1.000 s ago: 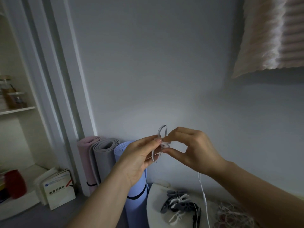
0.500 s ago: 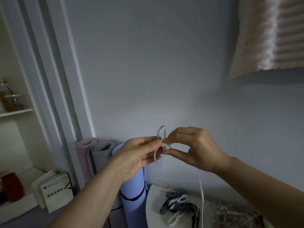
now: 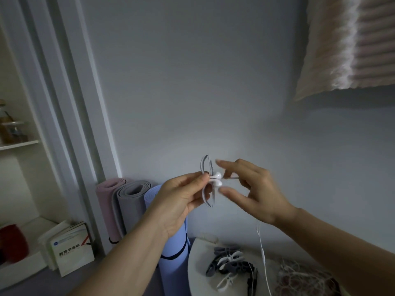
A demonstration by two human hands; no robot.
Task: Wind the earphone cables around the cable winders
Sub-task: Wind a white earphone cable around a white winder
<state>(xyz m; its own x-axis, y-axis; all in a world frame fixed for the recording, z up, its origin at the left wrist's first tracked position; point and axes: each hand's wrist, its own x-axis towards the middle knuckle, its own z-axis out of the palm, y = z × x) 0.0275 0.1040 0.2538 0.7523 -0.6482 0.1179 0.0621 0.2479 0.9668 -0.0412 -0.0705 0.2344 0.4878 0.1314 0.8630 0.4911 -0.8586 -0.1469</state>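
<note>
My left hand (image 3: 179, 201) pinches a grey-white cable winder (image 3: 207, 189) at its middle and holds it upright in front of the wall. Two white earbuds (image 3: 218, 178) sit at the winder's waist. My right hand (image 3: 254, 191) is just right of it, index finger and thumb stretched out, its middle fingers curled on the thin earphone cable (image 3: 262, 251). The cable runs from the earbuds into that hand, then hangs down to the round white table (image 3: 197, 272).
On the table lie a pile of grey, white and black winders (image 3: 228, 261) and a tangle of cables (image 3: 299, 276). Rolled mats (image 3: 132, 201) lean on the wall at the left. Books (image 3: 70, 251) and a red cup (image 3: 12, 242) sit on the shelf; a ribbed blanket (image 3: 352, 43) hangs top right.
My right hand has drawn back to the right from the winder and spread its thumb and index finger. The earbuds now show at the winder's middle. My left hand has barely moved.
</note>
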